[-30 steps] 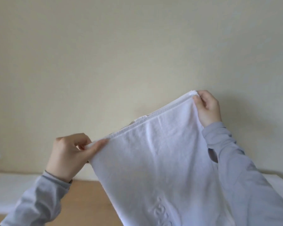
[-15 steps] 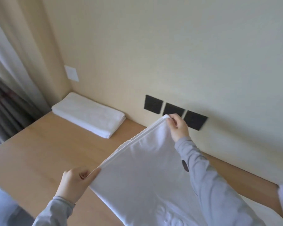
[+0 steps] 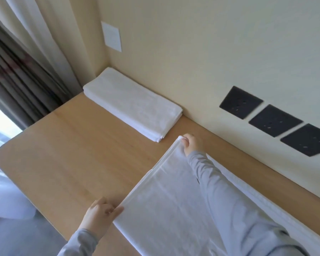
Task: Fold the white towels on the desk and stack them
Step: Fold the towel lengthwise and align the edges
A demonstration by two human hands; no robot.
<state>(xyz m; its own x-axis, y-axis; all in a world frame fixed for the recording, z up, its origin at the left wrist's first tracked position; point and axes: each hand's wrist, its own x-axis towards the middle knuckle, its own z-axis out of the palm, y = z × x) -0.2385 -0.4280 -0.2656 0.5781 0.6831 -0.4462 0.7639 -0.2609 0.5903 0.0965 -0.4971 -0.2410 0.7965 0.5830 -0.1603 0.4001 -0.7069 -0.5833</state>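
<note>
White towel (image 3: pixel 174 209), doubled, stretches over the near right of the surface (image 3: pixel 72 154), left hand (image 3: pixel 98 213) and right hand (image 3: pixel 190 145) each in a pinching grip on a corner. Likely mid-fold: lay flat, fold again, join far-left stack (image 3: pixel 133 106).

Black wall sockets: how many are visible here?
3, in a row on the wall at right: the left socket, the middle socket, the right socket, cut by the frame edge. More may lie beyond.
</note>
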